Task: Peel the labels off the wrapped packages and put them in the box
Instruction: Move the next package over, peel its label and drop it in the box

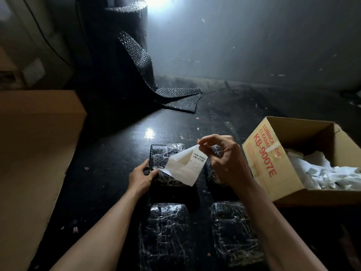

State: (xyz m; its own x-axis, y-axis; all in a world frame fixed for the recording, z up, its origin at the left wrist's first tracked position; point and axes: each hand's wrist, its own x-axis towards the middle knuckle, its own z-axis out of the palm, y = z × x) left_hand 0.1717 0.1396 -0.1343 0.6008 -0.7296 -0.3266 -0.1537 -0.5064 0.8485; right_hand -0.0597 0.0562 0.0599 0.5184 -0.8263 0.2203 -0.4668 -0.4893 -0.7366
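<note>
Several black packages wrapped in shiny film lie on the dark floor. My left hand presses on the left edge of the far left package. My right hand pinches the top corner of a white label with barcodes; the label is lifted and curled, its lower left corner still touching that package. Another package lies mostly hidden behind my right hand. Two more packages lie nearer me. An open cardboard box with red print stands at the right, with crumpled white labels inside.
A large closed cardboard box stands at the left. A roll of black bubble wrap stands at the back, its loose end spread on the floor. Small paper scraps dot the floor. A wall rises behind.
</note>
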